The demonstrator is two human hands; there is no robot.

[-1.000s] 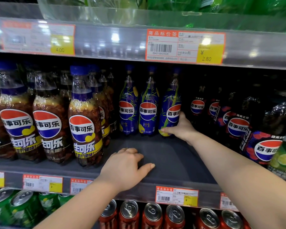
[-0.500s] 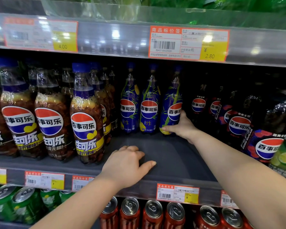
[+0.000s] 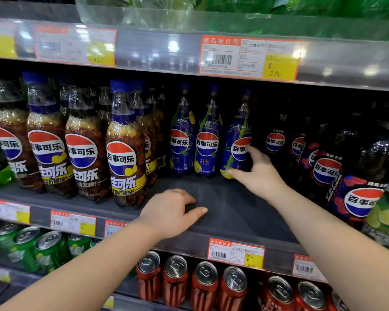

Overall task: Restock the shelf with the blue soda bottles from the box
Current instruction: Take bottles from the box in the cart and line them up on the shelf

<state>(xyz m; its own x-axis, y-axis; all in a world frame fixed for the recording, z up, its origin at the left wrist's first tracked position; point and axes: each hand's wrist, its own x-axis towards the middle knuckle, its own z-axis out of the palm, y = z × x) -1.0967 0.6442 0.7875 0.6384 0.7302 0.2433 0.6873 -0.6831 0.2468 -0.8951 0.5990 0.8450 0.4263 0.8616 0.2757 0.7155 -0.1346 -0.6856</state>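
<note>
Dark shelf [image 3: 234,212] (blue soda bottles [image 3: 208,142] upright)

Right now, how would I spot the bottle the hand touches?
Find the grey metal middle shelf. Three blue plastic soda bottles stand at its back; yours is the rightmost blue bottle, the only one gripped by the right hand.

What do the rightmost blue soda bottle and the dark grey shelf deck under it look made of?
Rightmost blue soda bottle: probably plastic, with a glossy printed blue wrap and a clear neck catching highlights. Dark grey shelf deck: matt, faintly textured, no glare; perhaps painted metal or a liner, cannot tell.
</note>
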